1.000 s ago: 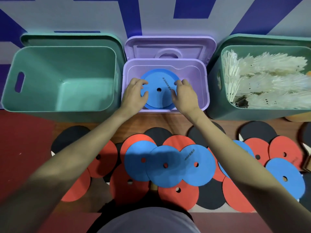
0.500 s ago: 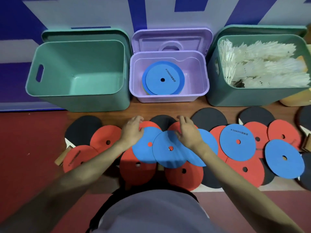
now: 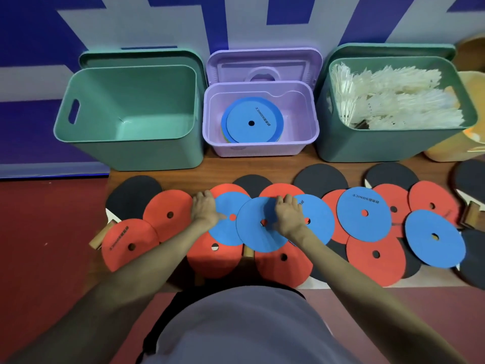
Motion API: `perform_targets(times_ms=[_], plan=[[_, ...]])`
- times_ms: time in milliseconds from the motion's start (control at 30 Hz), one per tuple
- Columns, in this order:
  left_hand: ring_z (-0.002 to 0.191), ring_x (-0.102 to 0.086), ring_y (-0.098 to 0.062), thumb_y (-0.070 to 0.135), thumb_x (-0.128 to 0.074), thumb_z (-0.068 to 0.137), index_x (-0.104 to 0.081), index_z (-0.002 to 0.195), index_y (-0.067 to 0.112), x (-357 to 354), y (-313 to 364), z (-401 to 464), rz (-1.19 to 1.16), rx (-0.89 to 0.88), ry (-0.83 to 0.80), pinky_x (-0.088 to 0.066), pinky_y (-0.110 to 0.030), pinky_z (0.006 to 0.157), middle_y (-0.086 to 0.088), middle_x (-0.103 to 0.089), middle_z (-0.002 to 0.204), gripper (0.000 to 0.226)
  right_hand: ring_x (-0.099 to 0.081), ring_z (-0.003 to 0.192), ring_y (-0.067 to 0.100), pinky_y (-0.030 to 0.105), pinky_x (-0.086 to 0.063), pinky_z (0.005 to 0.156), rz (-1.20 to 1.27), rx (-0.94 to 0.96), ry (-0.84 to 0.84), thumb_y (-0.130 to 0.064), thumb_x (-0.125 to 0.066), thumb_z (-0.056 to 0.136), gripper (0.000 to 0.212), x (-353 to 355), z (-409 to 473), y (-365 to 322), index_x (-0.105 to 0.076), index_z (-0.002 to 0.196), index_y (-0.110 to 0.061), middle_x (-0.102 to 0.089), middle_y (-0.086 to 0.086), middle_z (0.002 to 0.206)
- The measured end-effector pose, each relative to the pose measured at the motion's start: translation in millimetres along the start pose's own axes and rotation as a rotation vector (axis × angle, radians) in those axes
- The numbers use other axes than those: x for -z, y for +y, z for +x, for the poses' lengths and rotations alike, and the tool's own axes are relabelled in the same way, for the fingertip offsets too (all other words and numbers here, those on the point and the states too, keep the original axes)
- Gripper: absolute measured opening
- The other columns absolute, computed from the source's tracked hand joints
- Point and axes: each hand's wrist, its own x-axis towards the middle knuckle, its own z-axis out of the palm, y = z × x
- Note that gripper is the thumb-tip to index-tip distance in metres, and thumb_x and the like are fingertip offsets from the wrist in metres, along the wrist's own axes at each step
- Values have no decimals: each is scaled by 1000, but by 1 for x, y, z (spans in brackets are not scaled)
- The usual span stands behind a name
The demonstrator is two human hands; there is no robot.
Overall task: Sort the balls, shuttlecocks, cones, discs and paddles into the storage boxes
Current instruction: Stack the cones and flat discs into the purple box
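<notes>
**Blue discs: pick-up stage from the floor pile**

Blue foam discs overlap in the middle of the spread. Left hand lies on the left edge of 1 blue disc, fingers bent over its far rim. Right hand lies on the upper right part of the centre blue disc, fingers curled at the far edge. Whether either grip has closed on a rim or only presses on it, I cannot tell.

Judged reason for the 2-handed placement: the discs are thin and lie flat, so a rim must be lifted before a grip can form.

Beyond both hands stands the purple box, lid open behind it, with a stack of blue discs inside; likely target. Beyond and left of the left hand is a green box, nothing visible inside. Beyond and right of the right hand, another green box holds white shuttlecocks.

Red discs and black paddles lie under and around the hands, unsorted. 2 further blue discs lie right of the right hand.
</notes>
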Motion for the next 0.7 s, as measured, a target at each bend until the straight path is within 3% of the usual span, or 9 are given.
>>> perform_targets(times_ms=[133, 267, 333, 433, 500, 567, 633, 700], plan=[[117, -50, -32, 48, -87, 58, -45, 120, 3, 4, 6, 1, -20, 29, -5, -43, -35, 97, -17, -53, 124, 88, -42, 115, 32, 37, -38, 95, 19, -16, -15, -51, -73, 74, 76, 3, 4, 3, -43, 122, -1, -41, 16, 123], [122, -47, -33, 41, -83, 70, -46, 125, -3, 13, 10, -11, -29, 64, -32, -39, -35, 101, -18, -52, 128, 80, -42, 114, 31, 35, -39, 91, 83, -55, -6, -47, -80, 68, 82, 9, 2, 2, -40, 122, -1, -43, 15, 120], [124, -46, -32, 39, -81, 72, -43, 125, -5, 14, 11, -17, -19, 53, 8, -37, -33, 101, -19, -51, 129, 78, -48, 109, 33, 37, -41, 83, 207, -76, 6, -28, -79, 72, 65, 9, 1, 3, -38, 115, -1, -48, 16, 113], [117, -51, -32, 28, -81, 74, -43, 121, -3, 12, 7, -24, -124, 40, 24, -40, -34, 90, -18, -55, 123, 68, -57, 89, 39, 43, -46, 69, 344, -73, 58, 2, -59, 79, 35, 9, -3, 7, -30, 99, -6, -59, 20, 98], [100, -55, -28, 19, -77, 78, -45, 110, 1, 12, 1, -29, -301, 53, 10, -41, -33, 71, -15, -56, 106, 48, -57, 86, 40, 44, -47, 67, 340, -32, 81, 3, -53, 83, 27, 8, -8, 11, -38, 105, -1, -61, 22, 97], [87, -50, -22, 9, -74, 80, -43, 98, 5, 12, -4, -32, -587, 130, -27, -38, -29, 57, -11, -50, 96, 37, -55, 80, 39, 40, -42, 63, 358, 14, 113, 0, -46, 88, 6, 8, -15, 14, -45, 95, -2, -60, 22, 90], [92, -54, -21, 0, -74, 79, -47, 103, 0, 13, -10, -34, -879, 215, -106, -46, -25, 60, -9, -55, 100, 36, -53, 74, 39, 42, -38, 61, 408, 12, 161, -3, -40, 93, 8, 12, -23, 16, -42, 85, -5, -57, 20, 80], [100, -63, -27, -3, -74, 77, -52, 115, -12, 17, -13, -35, -1103, 285, -242, -56, -37, 75, -16, -63, 113, 45, -51, 71, 40, 47, -40, 61, 473, 2, 226, -4, -38, 96, 7, 20, -33, 16, -43, 92, -3, -57, 20, 77]])
